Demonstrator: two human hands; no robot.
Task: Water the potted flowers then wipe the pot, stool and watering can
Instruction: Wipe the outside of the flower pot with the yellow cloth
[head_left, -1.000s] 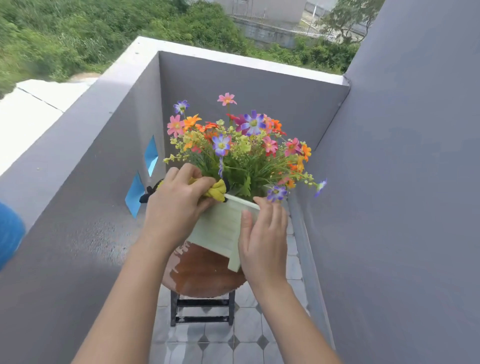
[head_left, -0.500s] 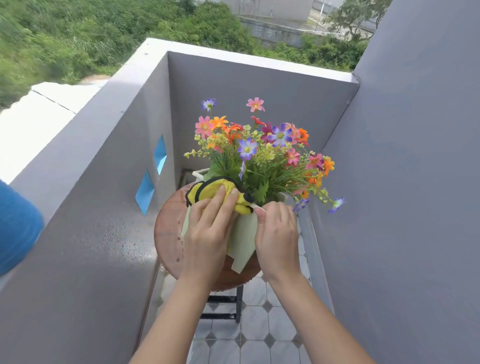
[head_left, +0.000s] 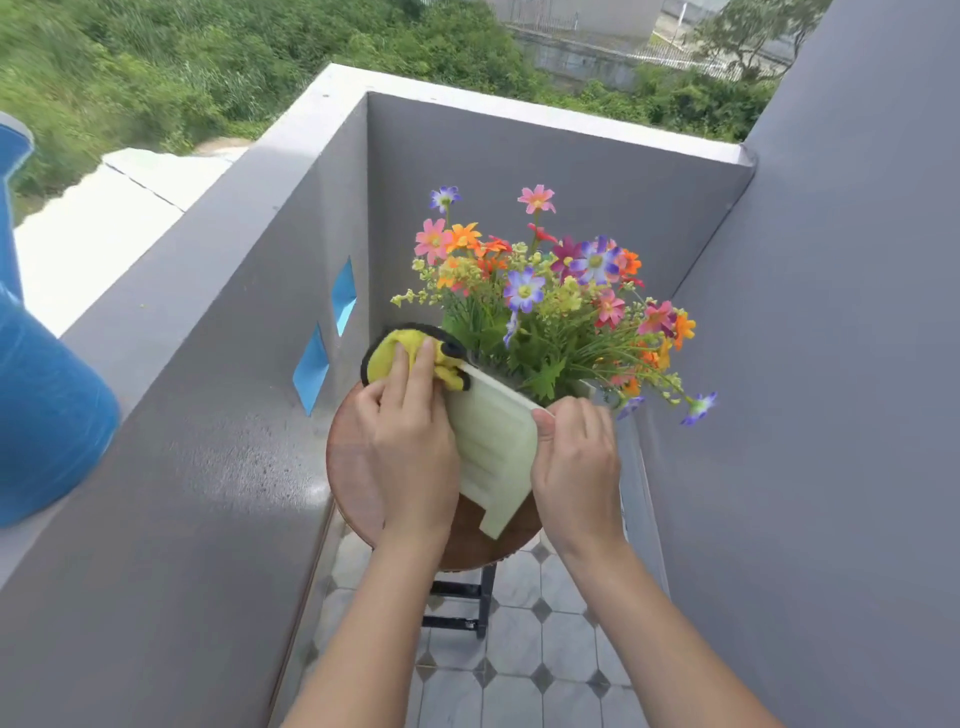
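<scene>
Balcony stool (head_left: 353, 467) bears pot (head_left: 493, 447), tilted rightward, flowers (head_left: 545, 291) uppermost.

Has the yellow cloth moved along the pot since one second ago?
Yes. The left hand carried the yellow cloth from the pot rim's near corner to its far-left corner, toward the left wall's blue openings.

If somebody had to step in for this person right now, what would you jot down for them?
Left hand: presses a yellow black-edged cloth onto the pale green square flower pot, at its left top corner.
Right hand: grips the pot's right corner, steadying it.
Pot stands on the round brown wooden stool.
Blue plastic watering can sits on the grey ledge, far left.
Pot wiping is underway. Stool and can remain to be wiped.
</scene>
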